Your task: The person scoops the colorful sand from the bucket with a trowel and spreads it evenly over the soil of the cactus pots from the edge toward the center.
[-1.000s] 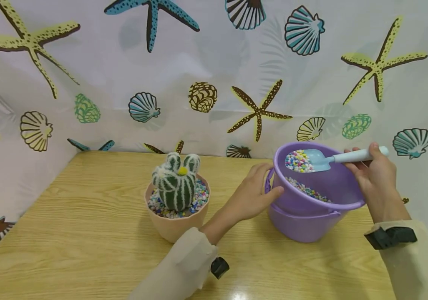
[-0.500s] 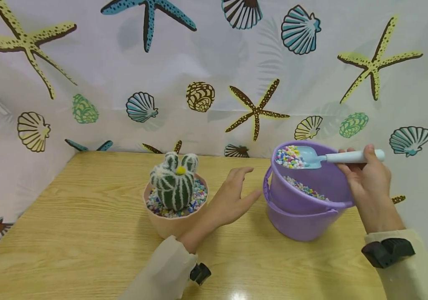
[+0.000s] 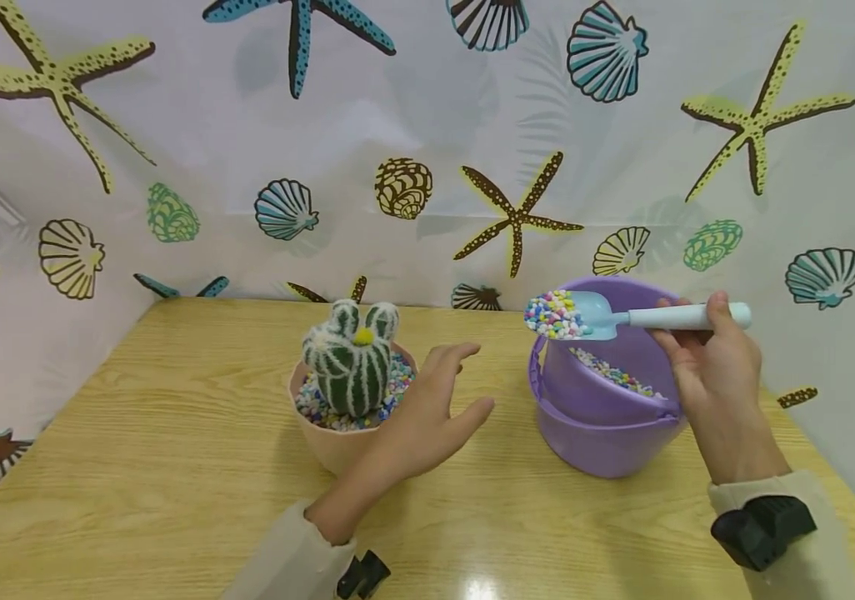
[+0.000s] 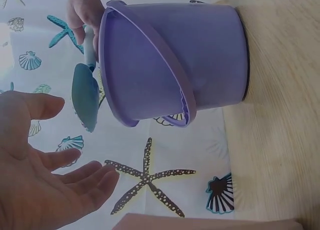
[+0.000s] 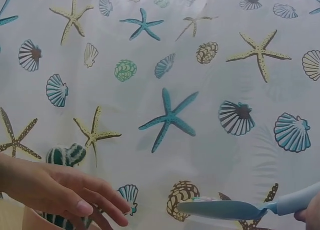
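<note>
My right hand (image 3: 720, 375) grips the pale handle of a light blue hand trowel (image 3: 596, 315). Its scoop carries a heap of small multicoloured pebbles (image 3: 553, 315) and hangs level over the left rim of a purple bucket (image 3: 607, 442). More pebbles lie inside that bucket. My left hand (image 3: 420, 417) is held in the air with fingers spread and nothing in them, overlapping the right side of a peach flowerpot (image 3: 330, 446). A green and white knitted cactus (image 3: 352, 375) stands in the pot, ringed by pebbles. In the left wrist view, the trowel (image 4: 86, 97) is beside the bucket's mouth.
The pot and bucket stand apart on a wooden table (image 3: 135, 467). Behind them hangs a white cloth (image 3: 427, 100) printed with starfish and shells. The bucket's purple carrying handle (image 4: 170, 64) is folded down against its side.
My left hand has let go of the bucket's rim and moved left toward the flowerpot. The loaded trowel in my right hand has shifted left, from over the bucket's mouth to its left rim.
</note>
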Demonstrator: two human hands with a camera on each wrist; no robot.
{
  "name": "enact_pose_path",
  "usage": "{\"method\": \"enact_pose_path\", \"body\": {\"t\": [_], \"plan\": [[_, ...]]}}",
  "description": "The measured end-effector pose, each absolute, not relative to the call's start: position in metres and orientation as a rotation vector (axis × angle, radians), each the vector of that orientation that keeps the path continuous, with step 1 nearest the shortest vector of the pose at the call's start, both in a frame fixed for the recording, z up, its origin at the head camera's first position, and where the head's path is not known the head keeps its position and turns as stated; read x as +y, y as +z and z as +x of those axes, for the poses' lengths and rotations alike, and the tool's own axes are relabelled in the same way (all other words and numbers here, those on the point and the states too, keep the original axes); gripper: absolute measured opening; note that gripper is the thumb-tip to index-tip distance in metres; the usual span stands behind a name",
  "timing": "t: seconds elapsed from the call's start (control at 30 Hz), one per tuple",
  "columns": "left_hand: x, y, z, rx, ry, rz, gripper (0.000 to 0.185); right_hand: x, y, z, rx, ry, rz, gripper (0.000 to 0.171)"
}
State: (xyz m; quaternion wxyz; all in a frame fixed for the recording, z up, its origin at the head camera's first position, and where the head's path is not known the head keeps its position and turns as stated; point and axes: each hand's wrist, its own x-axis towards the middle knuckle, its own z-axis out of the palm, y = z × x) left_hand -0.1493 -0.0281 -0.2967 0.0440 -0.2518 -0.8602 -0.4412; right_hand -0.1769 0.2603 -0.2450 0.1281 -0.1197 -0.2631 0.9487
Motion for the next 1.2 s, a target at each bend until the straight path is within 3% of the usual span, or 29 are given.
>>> {"method": "enact_pose_path", "body": {"t": [0.2, 0.47, 0.83, 1.2], "plan": [[-0.043, -0.296, -0.137, -2.653, -1.363, -0.717, 0.059, 0.248, -0.248, -0.172, -0.794, 2.747, -0.331, 0.043], [-0.066, -0.297, -0.12, -2.658, -1.359, -0.646, 0.057, 0.234, -0.25, -0.167, -0.72, 2.756, -0.337, 0.024], [-0.107, -0.304, -0.103, -2.633, -1.377, -0.543, 0.044, 0.218, -0.252, -0.159, -0.715, 2.794, -0.346, 0.021], [-0.14, -0.307, -0.105, -2.561, -1.186, -0.418, 0.036, 0.195, -0.251, -0.156, -0.773, 2.828, -0.347, 0.022]]}}
